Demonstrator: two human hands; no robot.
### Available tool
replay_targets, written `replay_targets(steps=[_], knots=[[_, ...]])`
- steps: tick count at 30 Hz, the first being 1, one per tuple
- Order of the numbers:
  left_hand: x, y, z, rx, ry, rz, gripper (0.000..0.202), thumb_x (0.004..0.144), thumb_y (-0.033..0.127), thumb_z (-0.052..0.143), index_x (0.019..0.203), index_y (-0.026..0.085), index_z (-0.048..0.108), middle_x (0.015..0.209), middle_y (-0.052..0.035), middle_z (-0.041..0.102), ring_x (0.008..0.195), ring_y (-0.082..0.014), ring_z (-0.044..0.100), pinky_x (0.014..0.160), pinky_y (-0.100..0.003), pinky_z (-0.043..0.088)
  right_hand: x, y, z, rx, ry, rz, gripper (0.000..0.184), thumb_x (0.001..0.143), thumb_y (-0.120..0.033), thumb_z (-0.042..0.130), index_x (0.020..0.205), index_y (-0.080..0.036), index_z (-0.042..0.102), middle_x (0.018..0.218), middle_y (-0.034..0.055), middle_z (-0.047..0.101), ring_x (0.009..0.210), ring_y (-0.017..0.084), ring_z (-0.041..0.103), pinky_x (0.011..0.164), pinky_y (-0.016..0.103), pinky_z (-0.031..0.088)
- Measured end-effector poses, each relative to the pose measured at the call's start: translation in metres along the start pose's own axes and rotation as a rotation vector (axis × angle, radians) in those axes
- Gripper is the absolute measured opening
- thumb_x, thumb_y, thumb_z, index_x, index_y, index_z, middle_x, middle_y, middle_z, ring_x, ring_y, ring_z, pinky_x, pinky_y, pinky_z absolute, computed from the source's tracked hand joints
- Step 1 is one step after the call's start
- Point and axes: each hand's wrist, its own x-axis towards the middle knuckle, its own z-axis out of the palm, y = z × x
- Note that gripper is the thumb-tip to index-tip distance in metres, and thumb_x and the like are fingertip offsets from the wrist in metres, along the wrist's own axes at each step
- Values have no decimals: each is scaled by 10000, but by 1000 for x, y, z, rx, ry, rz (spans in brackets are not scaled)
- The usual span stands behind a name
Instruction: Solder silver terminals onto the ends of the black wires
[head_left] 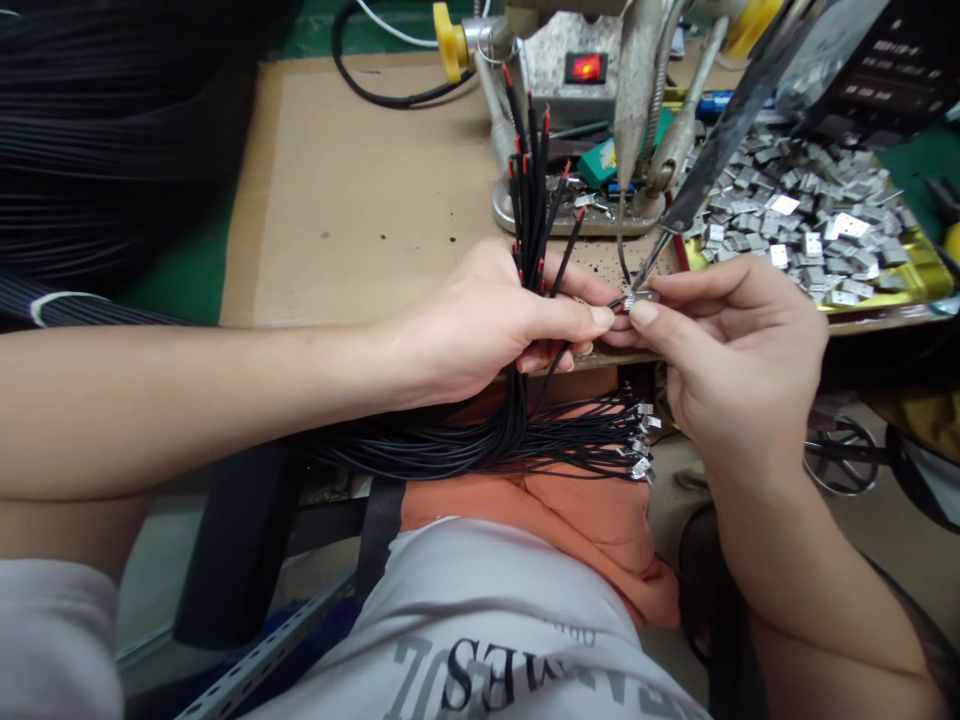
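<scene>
My left hand (495,320) is closed round a bundle of thin black wires (529,200) whose red-tipped ends stand up above the fist. Its thumb and forefinger pinch one wire end toward my right hand. My right hand (720,350) pinches a small silver metal terminal (639,297) at that wire's tip. The soldering iron tip (660,245) points down right at the terminal. More black wires with metal pieces on their ends (600,440) hang across my lap.
A soldering stand with a lit red switch (585,68) sits at the back. A gold tray (885,285) heaped with several silver terminals lies to the right. A big coil of black wire (112,130) fills the left. The cardboard-covered bench (352,200) lies between them.
</scene>
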Motion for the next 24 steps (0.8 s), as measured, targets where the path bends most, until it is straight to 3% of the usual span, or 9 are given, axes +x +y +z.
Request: replay_targets(steps=[9,24], knots=[[0,-4,-3,-17,-44,46,192,851,-102,784,862,83,834,613,-27,757,475,-87,659,374,-137,396,-2,-4,0,-74,-6,-37,227,886,-208,932,931,-251,713,832,-28,797,776,224,868,824,425,795],[-1,1,2,4,19,25,201,859,-95,752,890,95,807,660,-23,766,472,-82,640,378,-147,350,2,6,-1,-43,-19,-49,223,897,-227,925,970,-270,718,861,-35,833,755,204,868,810,382,790]])
